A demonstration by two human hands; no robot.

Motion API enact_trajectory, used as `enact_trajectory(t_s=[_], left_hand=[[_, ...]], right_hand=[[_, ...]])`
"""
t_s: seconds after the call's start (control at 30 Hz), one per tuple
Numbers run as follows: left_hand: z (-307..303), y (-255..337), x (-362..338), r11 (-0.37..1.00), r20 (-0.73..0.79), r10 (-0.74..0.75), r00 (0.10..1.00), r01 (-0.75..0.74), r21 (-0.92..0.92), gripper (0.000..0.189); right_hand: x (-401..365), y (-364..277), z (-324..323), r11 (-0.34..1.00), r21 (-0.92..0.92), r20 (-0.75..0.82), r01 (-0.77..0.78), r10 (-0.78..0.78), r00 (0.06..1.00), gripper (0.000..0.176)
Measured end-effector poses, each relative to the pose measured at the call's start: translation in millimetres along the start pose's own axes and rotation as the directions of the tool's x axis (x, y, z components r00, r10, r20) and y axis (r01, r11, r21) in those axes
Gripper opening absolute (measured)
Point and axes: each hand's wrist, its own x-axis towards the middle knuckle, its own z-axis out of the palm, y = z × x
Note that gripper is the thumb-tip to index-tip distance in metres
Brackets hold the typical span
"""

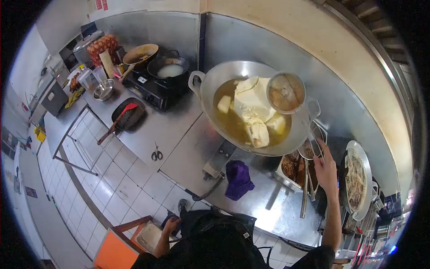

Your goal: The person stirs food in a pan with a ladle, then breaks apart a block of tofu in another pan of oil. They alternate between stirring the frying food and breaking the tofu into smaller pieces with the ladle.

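Note:
A large metal wok (pixel 210 89) holds yellowish liquid with pale yellow blocks of fat (pixel 253 96) in it. At its right side a round metal container (pixel 286 92) with brownish liquid overlaps the rim. My right hand (pixel 326 172) is at the wok's lower right, thumb and fingers apart, fingertips right at the rim of a wire strainer (pixel 308 150). Long handles (pixel 305 195) run down from there over a metal tray (pixel 291 168) of brown food. My left hand (pixel 171 225) hangs low beside my body, fingers curled next to dark cloth; what it holds is hidden.
A purple cloth (pixel 238 179) lies on the steel counter before the wok. Scissors (pixel 156 153) and a dark square pan (pixel 129 117) with a red spatula lie leftward, near a black stove (pixel 148 89) with pans. A large shallow pan (pixel 365 161) stands far right.

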Motion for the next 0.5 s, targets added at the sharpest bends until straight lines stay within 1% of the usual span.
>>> enact_trajectory(t_s=[0.03,0.07,0.1,0.17,0.2,0.23,0.27,0.3,0.33,0.37,0.4,0.43,0.47,0.5], left_hand=[[-5.5,-6.5,8.3,0.990,-0.015,-0.012,1.000,0.010,-0.139,0.036],[-18.0,-16.3,22.3,0.994,0.045,0.091,0.995,-0.088,-0.064,0.040],[-30.0,-14.4,23.1,0.994,0.056,0.092,0.994,-0.089,-0.063,0.040],[-52.9,-11.6,25.4,0.997,0.066,0.077,0.995,-0.077,0.005,0.043],[-61.0,-18.8,30.8,0.997,0.074,0.073,0.995,-0.075,0.025,0.043],[-71.2,-53.5,42.2,0.996,0.016,0.056,0.998,-0.055,-0.067,0.045],[-86.3,-75.9,50.1,0.986,-0.041,0.032,0.999,-0.038,-0.160,0.046],[-102.6,-83.5,50.2,0.985,-0.025,0.029,0.999,-0.033,-0.167,0.046],[-117.4,-89.5,47.2,0.960,0.034,-0.100,0.994,0.105,-0.259,0.047],[-131.2,-93.8,47.7,0.909,0.106,-0.222,0.969,0.245,-0.338,0.048],[-140.7,-115.5,56.9,0.905,0.125,-0.222,0.967,0.252,-0.342,0.048],[-144.8,-143.1,64.4,0.983,-0.005,-0.127,0.992,0.125,-0.137,0.044],[-144.9,-158.2,69.9,0.996,-0.112,0.001,0.994,0.010,0.092,0.040],[-147.2,-155.3,71.5,0.996,-0.098,-0.002,0.995,0.010,0.087,0.040]], right_hand=[[5.2,-13.6,8.0,0.995,-0.098,0.031,0.027,-0.024,0.999,0.042],[8.4,-27.3,15.7,0.979,-0.196,0.067,0.054,-0.041,0.997,0.048],[11.6,-42.1,23.4,0.978,-0.204,0.064,0.047,-0.035,0.997,0.048],[15.3,-69.4,36.5,0.939,-0.337,0.084,0.072,-0.046,0.995,0.049],[13.8,-78.9,41.8,0.934,-0.351,0.082,0.067,-0.040,0.996,0.049],[11.9,-88.5,49.2,0.922,-0.377,0.060,0.091,-0.073,0.996,0.048],[9.9,-99.0,56.7,0.908,-0.404,0.041,0.114,-0.107,0.993,0.047],[6.0,-111.3,62.2,0.901,-0.419,0.044,0.111,-0.102,0.994,0.047],[0.9,-124.6,66.9,0.880,-0.470,0.062,0.060,-0.035,0.997,0.047],[-4.3,-135.7,71.4,0.853,-0.522,0.075,0.010,0.034,0.997,0.048],[-9.4,-139.9,78.8,0.842,-0.540,0.076,0.010,0.037,0.996,0.048],[-13.9,-139.5,88.8,0.751,-0.661,0.101,0.010,0.076,0.992,0.051],[-15.1,-142.4,95.5,0.644,-0.765,0.119,0.014,0.120,0.986,0.055],[-13.8,-153.1,100.1,0.633,-0.774,0.117,0.012,0.125,0.985,0.055]])
